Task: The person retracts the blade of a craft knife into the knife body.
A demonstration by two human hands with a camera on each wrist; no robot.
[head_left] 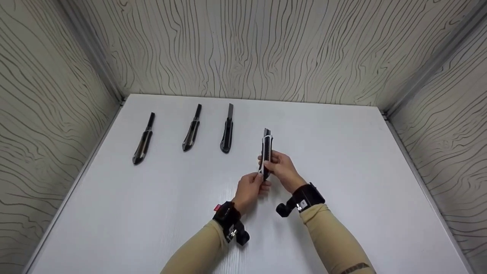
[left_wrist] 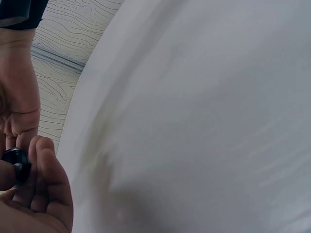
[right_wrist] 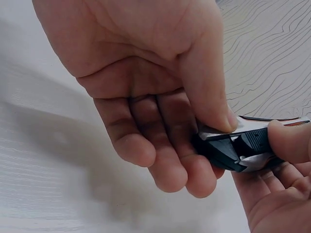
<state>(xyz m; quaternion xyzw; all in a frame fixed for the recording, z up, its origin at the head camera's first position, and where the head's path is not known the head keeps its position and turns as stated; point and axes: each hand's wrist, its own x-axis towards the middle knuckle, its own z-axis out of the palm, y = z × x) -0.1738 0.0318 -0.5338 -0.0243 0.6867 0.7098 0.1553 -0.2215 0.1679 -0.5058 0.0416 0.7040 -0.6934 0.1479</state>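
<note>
A black and silver-white utility knife [head_left: 268,146] is held just above the white table, its short blade end pointing away from the person. My right hand [head_left: 282,168] grips the middle of its handle, with the thumb across the near face. At the tail end, my left hand [head_left: 249,189] pinches the knife between thumb and fingers. Close up in the right wrist view, a thumb presses on the utility knife's [right_wrist: 238,148] rear end. Only a dark piece of the knife [left_wrist: 18,160] shows between the fingers in the left wrist view.
Three more utility knives lie apart on the table [head_left: 335,152], blades pointing to the back: a left one [head_left: 142,146], a middle one [head_left: 191,133] and a right one [head_left: 227,135]. Wood-grain patterned panels [head_left: 243,49] enclose the table's back and sides.
</note>
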